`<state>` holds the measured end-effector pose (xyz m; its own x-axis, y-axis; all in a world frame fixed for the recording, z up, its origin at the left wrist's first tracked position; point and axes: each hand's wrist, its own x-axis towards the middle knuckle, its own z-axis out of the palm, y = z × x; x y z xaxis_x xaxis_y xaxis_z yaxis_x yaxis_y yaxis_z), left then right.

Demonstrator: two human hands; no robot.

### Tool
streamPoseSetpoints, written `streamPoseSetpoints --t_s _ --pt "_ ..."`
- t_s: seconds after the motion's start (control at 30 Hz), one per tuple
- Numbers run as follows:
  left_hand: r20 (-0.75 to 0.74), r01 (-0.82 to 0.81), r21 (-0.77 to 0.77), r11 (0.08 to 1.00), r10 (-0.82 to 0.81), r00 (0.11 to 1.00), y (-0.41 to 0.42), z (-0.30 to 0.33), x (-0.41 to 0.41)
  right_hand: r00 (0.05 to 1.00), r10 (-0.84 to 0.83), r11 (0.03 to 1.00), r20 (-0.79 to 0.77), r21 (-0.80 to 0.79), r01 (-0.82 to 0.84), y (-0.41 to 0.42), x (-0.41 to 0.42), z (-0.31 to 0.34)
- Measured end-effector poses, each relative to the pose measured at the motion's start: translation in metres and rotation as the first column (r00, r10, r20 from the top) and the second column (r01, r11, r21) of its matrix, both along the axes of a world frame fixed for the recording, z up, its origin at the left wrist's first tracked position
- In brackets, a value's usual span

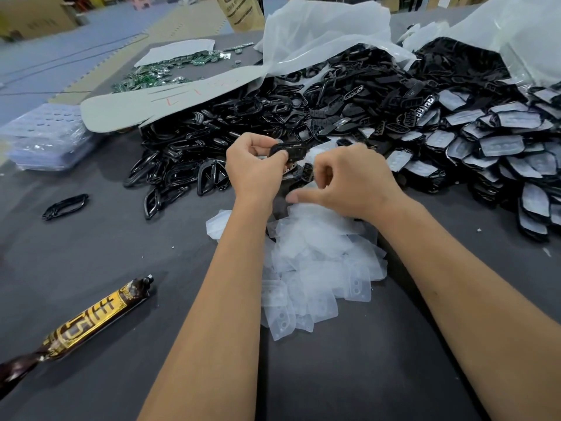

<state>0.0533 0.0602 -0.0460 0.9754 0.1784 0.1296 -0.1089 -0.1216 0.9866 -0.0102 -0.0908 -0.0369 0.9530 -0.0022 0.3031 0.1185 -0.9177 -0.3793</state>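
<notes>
Forearms run in over the near mat (334, 378). Left hand (255, 168) pinches a black shell (288, 150), lifted clear of the table at mid-scene, probably so the other hand can work it. Right hand (352, 180) has its fingers curled tight at the shell's right end. Can't tell what it pinches, if anything. Clear pads (318, 268) are heaped right under the hands, likely for short reach. Frames (182, 168) are piled left and padded shells (491, 153) right, which reads as feed left, done right. Tube (82, 323) lies near left, green boards (158, 71) far left.
</notes>
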Motion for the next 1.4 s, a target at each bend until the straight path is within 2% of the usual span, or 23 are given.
streamPoseSetpoints --t_s 0.07,0.13,0.17,0.23,0.27,0.3,0.37,0.4,0.43,0.47,0.63,0.8,1.13,1.2,1.23,1.27,1.37,1.4 --pt "-0.01 -0.011 -0.027 1.0 0.011 1.0 -0.001 -0.001 0.001 0.996 -0.027 0.994 -0.08 -0.11 0.018 0.006 0.001 0.001" --pt "-0.014 0.005 -0.066 0.998 -0.006 1.0 -0.001 -0.001 0.001 0.996 -0.018 0.997 -0.091 -0.078 0.011 0.007 0.001 0.003" --pt "-0.014 0.016 -0.079 0.997 -0.017 1.0 -0.001 -0.001 0.001 0.997 0.005 1.0 -0.077 0.0 -0.005 0.006 0.001 0.003" --pt "-0.012 0.037 -0.094 0.995 -0.038 0.999 0.0 0.0 0.001 0.999 0.052 0.959 0.004 0.277 -0.051 0.003 0.0 -0.001" --pt "-0.011 0.047 -0.1 0.994 -0.048 0.999 0.0 0.0 0.001 0.997 0.062 0.884 0.054 0.461 -0.08 0.001 0.0 -0.002" --pt "-0.01 0.055 -0.1 0.993 -0.057 0.998 -0.001 0.0 0.002 0.994 0.068 0.756 0.09 0.645 -0.11 -0.002 0.0 -0.002" --pt "-0.006 0.071 -0.088 0.994 -0.072 0.997 0.0 0.0 0.001 0.986 0.107 0.415 0.129 0.895 -0.162 -0.008 0.0 -0.001" --pt "-0.002 0.087 -0.093 0.992 -0.088 0.996 0.0 0.0 0.0 0.981 0.136 0.278 0.14 0.945 -0.173 -0.011 0.0 -0.001" --pt "0.004 0.109 -0.101 0.989 -0.109 0.994 -0.001 0.001 -0.001 0.976 0.157 0.204 0.148 0.962 -0.179 -0.015 0.001 -0.001" --pt "0.01 0.13 -0.106 0.986 -0.129 0.992 -0.002 0.001 -0.002 0.973 0.169 0.181 0.158 0.965 -0.188 -0.016 0.002 -0.003" --pt "0.021 0.232 -0.106 0.967 -0.231 0.973 -0.004 0.004 -0.008 0.978 0.125 0.193 0.169 0.962 -0.191 -0.013 0.004 -0.008" --pt "0.017 0.249 -0.128 0.96 -0.249 0.968 -0.005 0.005 -0.009 0.984 0.106 0.203 0.145 0.965 -0.164 -0.011 0.002 -0.004" --pt "0.007 0.225 -0.124 0.966 -0.225 0.974 -0.007 0.003 -0.009 0.983 0.115 -0.082 0.141 0.988 -0.132 -0.015 0.003 -0.002" --pt "0.004 0.213 -0.12 0.97 -0.215 0.977 -0.007 0.002 -0.01 0.986 0.114 -0.096 0.118 0.99 -0.107 -0.015 0.005 -0.003" --pt "0.006 0.204 -0.117 0.972 -0.204 0.979 -0.007 0.002 -0.01 0.988 0.101 -0.076 0.114 0.991 -0.107 -0.014 0.006 -0.004" --pt "0.01 0.191 -0.113 0.975 -0.191 0.982 -0.007 0.001 -0.009 0.99 0.074 -0.014 0.118 0.993 -0.118 -0.013 0.007 -0.006" --pt "0.023 0.147 -0.075 0.986 -0.145 0.989 -0.007 -0.001 -0.008 0.986 -0.012 0.342 0.167 0.927 -0.153 -0.008 0.007 -0.013" --pt "0.026 0.139 -0.055 0.989 -0.137 0.99 -0.006 -0.001 -0.008 0.983 -0.026 0.419 0.184 0.894 -0.156 -0.006 0.008 -0.014"
